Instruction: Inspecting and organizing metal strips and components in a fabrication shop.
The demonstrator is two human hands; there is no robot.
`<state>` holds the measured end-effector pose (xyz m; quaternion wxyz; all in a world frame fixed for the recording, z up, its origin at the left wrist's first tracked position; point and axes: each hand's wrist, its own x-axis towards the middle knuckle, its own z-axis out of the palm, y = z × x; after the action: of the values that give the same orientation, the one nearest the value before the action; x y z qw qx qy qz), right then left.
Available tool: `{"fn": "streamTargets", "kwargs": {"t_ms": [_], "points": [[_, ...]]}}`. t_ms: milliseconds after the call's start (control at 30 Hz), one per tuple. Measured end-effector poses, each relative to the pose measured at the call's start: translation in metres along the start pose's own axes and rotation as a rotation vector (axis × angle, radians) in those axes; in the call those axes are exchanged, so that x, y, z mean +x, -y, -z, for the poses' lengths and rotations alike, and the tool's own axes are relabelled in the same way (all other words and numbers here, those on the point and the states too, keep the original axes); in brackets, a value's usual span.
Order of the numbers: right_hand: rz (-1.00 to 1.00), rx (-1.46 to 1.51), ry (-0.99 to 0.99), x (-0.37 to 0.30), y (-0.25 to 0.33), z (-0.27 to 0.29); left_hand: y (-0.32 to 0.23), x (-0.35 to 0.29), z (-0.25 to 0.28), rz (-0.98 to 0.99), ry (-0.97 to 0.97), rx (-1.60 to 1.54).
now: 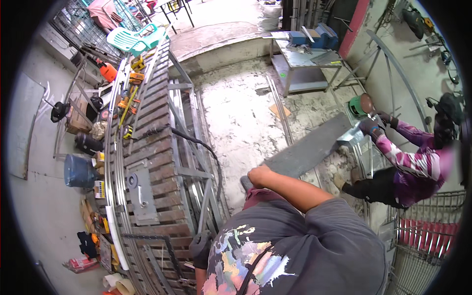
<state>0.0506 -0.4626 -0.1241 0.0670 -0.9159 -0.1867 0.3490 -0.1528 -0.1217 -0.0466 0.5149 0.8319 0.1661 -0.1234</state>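
Note:
My right hand is bare and curled into a fist in front of my body, by the near end of a long dark grey board lying across the floor. What it grips, if anything, is hidden. A small dark grey thing of unclear kind shows beside the fist. My left hand, in a dark glove, is low beside the right edge of the slatted metal workbench; its fingers are too unclear to read. On the bench lie a flat metal plate and a black angled bar.
At right, a person in a purple sleeve holds a silver metal piece with gloved hands. A green and brown cylinder stands beyond. Yellow power tools and long tubes line the bench; a black cable hangs off it. A metal table stands far back.

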Motion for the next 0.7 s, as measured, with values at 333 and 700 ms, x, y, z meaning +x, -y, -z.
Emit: {"fn": "streamTargets", "kwargs": {"t_ms": [333,700], "points": [[-0.014,0.015,-0.048,0.072,-0.029,0.079,-0.105,0.131,0.037,-0.152,-0.114,0.287],[-0.135,0.299,-0.055,0.084,-0.083,0.033,-0.11,0.21,0.064,-0.428,0.187,0.801]]}}
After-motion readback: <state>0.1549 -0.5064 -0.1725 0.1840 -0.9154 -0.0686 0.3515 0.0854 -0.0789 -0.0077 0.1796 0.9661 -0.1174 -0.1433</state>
